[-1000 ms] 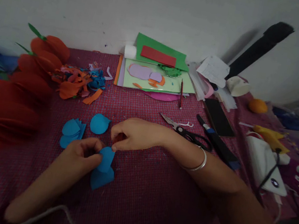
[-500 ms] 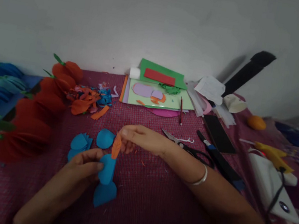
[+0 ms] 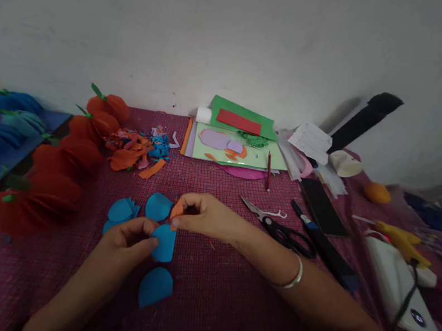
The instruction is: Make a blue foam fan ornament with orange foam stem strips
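My left hand (image 3: 130,240) pinches a blue paper piece (image 3: 164,243) at its left edge, between thumb and fingers. An orange paper piece (image 3: 177,210) is held in my right hand (image 3: 199,215), its lower end meeting the top edge of the blue piece. Just below on the cloth lies another blue paper piece (image 3: 156,287), rounded on top. One more blue cutout (image 3: 158,207) rests behind my left hand, beside a small stack of blue paper cutouts (image 3: 122,209) at its left.
Red paper pumpkins (image 3: 52,199) line the left side, near orange and blue paper scraps (image 3: 134,148). Scissors (image 3: 278,229), a box cutter (image 3: 319,238) and a yellow glue gun (image 3: 401,238) lie right. Coloured sheets (image 3: 248,156) and a pencil (image 3: 268,170) are at the back.
My right hand has come down, its thumb now lower over the orange piece and at the blue piece's top edge. The held blue piece has lifted clear of the one below. The view has shifted slightly.
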`<action>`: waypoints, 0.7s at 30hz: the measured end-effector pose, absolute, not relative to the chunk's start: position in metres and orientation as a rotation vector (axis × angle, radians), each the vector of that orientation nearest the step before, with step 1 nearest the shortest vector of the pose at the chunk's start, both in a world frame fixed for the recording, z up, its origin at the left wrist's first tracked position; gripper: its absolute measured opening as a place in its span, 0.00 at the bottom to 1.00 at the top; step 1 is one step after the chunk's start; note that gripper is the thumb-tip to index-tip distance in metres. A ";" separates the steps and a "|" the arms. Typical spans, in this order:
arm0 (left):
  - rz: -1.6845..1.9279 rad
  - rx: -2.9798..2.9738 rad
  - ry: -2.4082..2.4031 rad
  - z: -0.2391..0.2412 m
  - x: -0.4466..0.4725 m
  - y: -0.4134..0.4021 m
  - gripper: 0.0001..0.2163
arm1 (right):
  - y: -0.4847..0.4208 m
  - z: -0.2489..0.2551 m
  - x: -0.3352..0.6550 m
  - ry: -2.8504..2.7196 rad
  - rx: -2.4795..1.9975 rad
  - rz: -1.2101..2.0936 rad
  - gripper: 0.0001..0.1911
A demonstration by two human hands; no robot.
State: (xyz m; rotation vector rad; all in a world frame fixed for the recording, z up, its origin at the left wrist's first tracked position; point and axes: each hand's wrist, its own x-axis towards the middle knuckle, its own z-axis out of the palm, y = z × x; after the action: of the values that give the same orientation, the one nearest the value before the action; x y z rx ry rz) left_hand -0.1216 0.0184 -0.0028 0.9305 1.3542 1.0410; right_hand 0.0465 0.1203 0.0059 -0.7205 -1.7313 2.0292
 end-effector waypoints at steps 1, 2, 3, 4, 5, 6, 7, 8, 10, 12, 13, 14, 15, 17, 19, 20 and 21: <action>1.044 0.932 1.356 -0.004 -0.122 0.018 0.08 | 0.120 0.006 0.046 -1.721 -0.726 2.027 0.14; 1.047 0.934 1.360 -0.004 -0.122 0.018 0.08 | 0.120 0.006 0.046 -1.714 -0.727 2.024 0.13; 1.046 0.934 1.362 -0.005 -0.122 0.018 0.08 | 0.119 0.006 0.045 -1.713 -0.725 2.019 0.12; 1.044 0.932 1.363 -0.006 -0.122 0.017 0.08 | 0.119 0.006 0.045 -1.717 -0.724 2.014 0.10; 1.044 0.931 1.364 -0.006 -0.123 0.017 0.08 | 0.119 0.006 0.044 -1.718 -0.726 2.007 0.09; 1.044 0.930 1.364 -0.007 -0.123 0.017 0.08 | 0.118 0.005 0.044 -1.720 -0.730 2.000 0.07; 1.045 0.929 1.363 -0.007 -0.123 0.017 0.08 | 0.118 0.005 0.043 -1.723 -0.738 1.993 0.06; 1.049 0.928 1.360 -0.007 -0.123 0.017 0.08 | 0.117 0.004 0.043 -1.722 -0.750 1.984 0.05; 1.055 0.926 1.364 -0.006 -0.122 0.018 0.08 | 0.116 0.004 0.042 -1.719 -0.773 1.968 0.05; 1.051 0.920 1.374 -0.005 -0.121 0.019 0.08 | 0.116 0.004 0.041 -1.716 -0.789 1.958 0.05; 1.047 0.911 1.379 -0.004 -0.121 0.019 0.08 | 0.115 0.004 0.041 -1.715 -0.793 1.955 0.04; 1.042 0.899 1.381 -0.004 -0.120 0.019 0.08 | 0.115 0.004 0.040 -1.717 -0.795 1.954 0.04; 1.038 0.887 1.381 -0.003 -0.120 0.019 0.08 | 0.115 0.004 0.040 -1.719 -0.796 1.954 0.04; 1.041 0.875 1.378 -0.003 -0.120 0.019 0.08 | 0.115 0.004 0.040 -1.719 -0.795 1.953 0.04; 1.049 0.881 1.380 -0.004 -0.120 0.019 0.08 | 0.115 0.003 0.039 -1.711 -0.781 1.965 0.04; 1.050 0.885 1.381 -0.005 -0.121 0.019 0.08 | 0.115 0.003 0.039 -1.706 -0.772 1.969 0.04; 1.051 0.886 1.385 -0.005 -0.121 0.019 0.08 | 0.115 0.003 0.040 -1.703 -0.765 1.972 0.04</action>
State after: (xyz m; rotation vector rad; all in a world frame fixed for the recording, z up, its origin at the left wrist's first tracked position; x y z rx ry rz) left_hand -0.1210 0.0186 -0.0050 0.8859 1.3848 1.0510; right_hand 0.0396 0.1149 0.0025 -0.7649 -1.7034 1.9720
